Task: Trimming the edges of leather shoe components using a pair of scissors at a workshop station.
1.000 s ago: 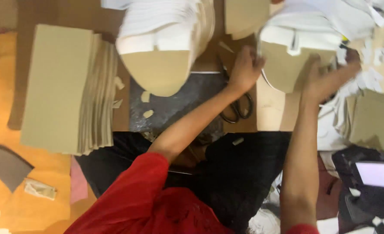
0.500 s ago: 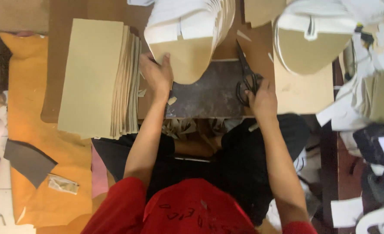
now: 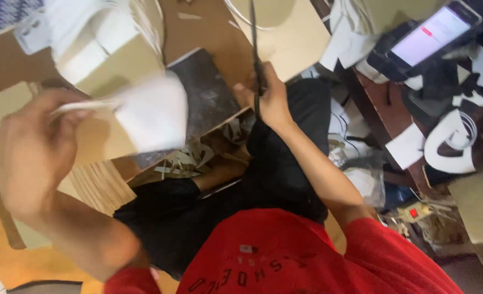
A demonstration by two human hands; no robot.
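My left hand (image 3: 32,149) is raised close to the camera at the left and pinches a white cut-out sheet piece (image 3: 151,111), blurred by motion. My right hand (image 3: 268,98) grips a pair of dark scissors (image 3: 255,49) whose blades point up, away from me, over the edge of a dark grey cutting slab (image 3: 206,92). A stack of white and tan cut pieces (image 3: 97,46) lies beyond the slab at the upper left. My lap, in black trousers and a red shirt, fills the lower middle.
Paper offcuts (image 3: 190,160) lie under the slab's near edge. A stack of tan boards (image 3: 102,185) shows at the lower left. At the right, a phone with a lit screen (image 3: 432,32), white cut pieces (image 3: 451,144) and a bare tan board (image 3: 293,41).
My left hand has lifted a white piece off the stack towards the camera. My right hand has taken up the scissors. The view has swung and tilted to the right.
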